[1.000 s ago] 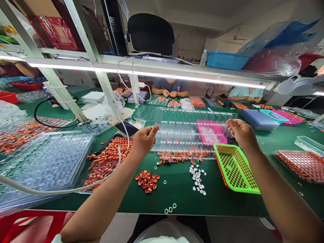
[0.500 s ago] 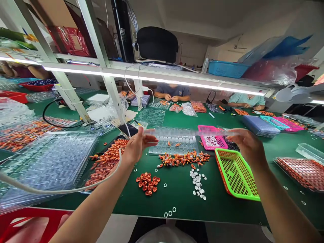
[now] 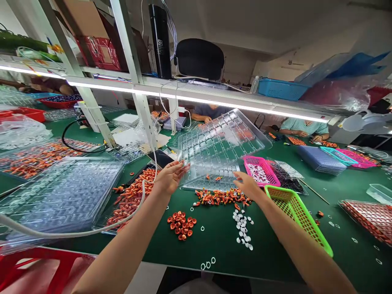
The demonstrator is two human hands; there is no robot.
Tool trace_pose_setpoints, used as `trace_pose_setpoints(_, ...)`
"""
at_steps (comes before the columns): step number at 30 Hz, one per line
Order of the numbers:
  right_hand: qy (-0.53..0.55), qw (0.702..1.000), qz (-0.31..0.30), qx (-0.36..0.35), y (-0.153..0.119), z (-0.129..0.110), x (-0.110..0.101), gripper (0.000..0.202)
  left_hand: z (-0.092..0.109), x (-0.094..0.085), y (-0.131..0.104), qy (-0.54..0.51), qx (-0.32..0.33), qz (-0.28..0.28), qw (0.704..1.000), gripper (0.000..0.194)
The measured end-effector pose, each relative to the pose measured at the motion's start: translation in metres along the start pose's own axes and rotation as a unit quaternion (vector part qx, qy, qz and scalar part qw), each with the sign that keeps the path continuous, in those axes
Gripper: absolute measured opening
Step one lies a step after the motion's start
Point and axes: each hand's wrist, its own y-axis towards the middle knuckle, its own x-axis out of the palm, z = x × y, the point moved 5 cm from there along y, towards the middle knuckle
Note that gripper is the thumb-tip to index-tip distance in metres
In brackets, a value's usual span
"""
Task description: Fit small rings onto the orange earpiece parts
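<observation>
A clear plastic tray (image 3: 219, 139) with moulded compartments is held up and tilted above the bench. My left hand (image 3: 171, 176) pinches its lower left corner. Just below the tray's lower edge is my right hand (image 3: 247, 184), fingers pointing left, apart from the tray and with nothing visible in it. Under both hands lies another clear tray (image 3: 199, 182) holding a few orange pieces, partly covered from view. In front of it spreads a heap of small orange parts (image 3: 219, 197). Nearer me are a pile of orange cups (image 3: 181, 225) and a group of white discs (image 3: 243, 232).
A stack of clear trays (image 3: 67, 192) and a tray of orange parts (image 3: 134, 192) are on the left, crossed by a white cable (image 3: 92, 234). On the right sit a green basket (image 3: 298, 218) and a pink basket (image 3: 269, 173). Co-workers sit across the bench.
The raised tray, seen edge-on between both hands before, is now tilted with its face showing. My right hand has let go and moved left and down; my left still holds on.
</observation>
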Motion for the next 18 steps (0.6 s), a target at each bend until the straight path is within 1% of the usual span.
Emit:
trace_pose_setpoints(2, -0.031, 0.997, -0.047, -0.049, 0.021, -0.020, 0.041, 0.044, -0.008, 0.003, 0.009, -0.001, -0.003, 0.007, 1.000, 0.025)
trace_pose_setpoints(4, -0.065, 0.992, -0.075, -0.081, 0.038, -0.038, 0.075, 0.050, -0.015, 0.003, 0.016, 0.004, -0.007, 0.010, 1.000, 0.024)
trace_pose_setpoints(5, -0.082, 0.989, -0.086, -0.093, 0.044, -0.046, 0.088, 0.049, -0.019, 0.003, 0.019, 0.009, -0.010, 0.010, 1.000, 0.024)
trace_pose_setpoints(7, -0.111, 0.982, -0.101, -0.112, 0.053, -0.057, 0.108, 0.037, -0.024, -0.001, 0.023, 0.020, -0.014, 0.012, 1.000, 0.025)
trace_pose_setpoints(8, -0.125, 0.980, -0.102, -0.119, 0.055, -0.060, 0.114, 0.033, -0.027, -0.005, 0.024, 0.027, -0.014, 0.015, 0.999, 0.026)
trace_pose_setpoints(10, -0.148, 0.976, -0.097, -0.126, 0.056, -0.061, 0.122, 0.032, -0.031, -0.012, 0.029, 0.041, -0.017, 0.026, 0.999, 0.025)
trace_pose_setpoints(13, -0.176, 0.973, -0.085, -0.122, 0.053, -0.055, 0.128, 0.031, -0.038, -0.022, 0.039, 0.062, -0.028, 0.046, 0.997, 0.018)
trace_pose_setpoints(16, -0.201, 0.971, -0.075, -0.104, 0.051, -0.045, 0.131, 0.030, -0.045, -0.026, 0.050, 0.076, -0.042, 0.063, 0.994, 0.030)
trace_pose_setpoints(18, -0.212, 0.970, -0.072, -0.094, 0.053, -0.040, 0.132, 0.030, -0.049, -0.025, 0.057, 0.079, -0.047, 0.072, 0.993, 0.034)
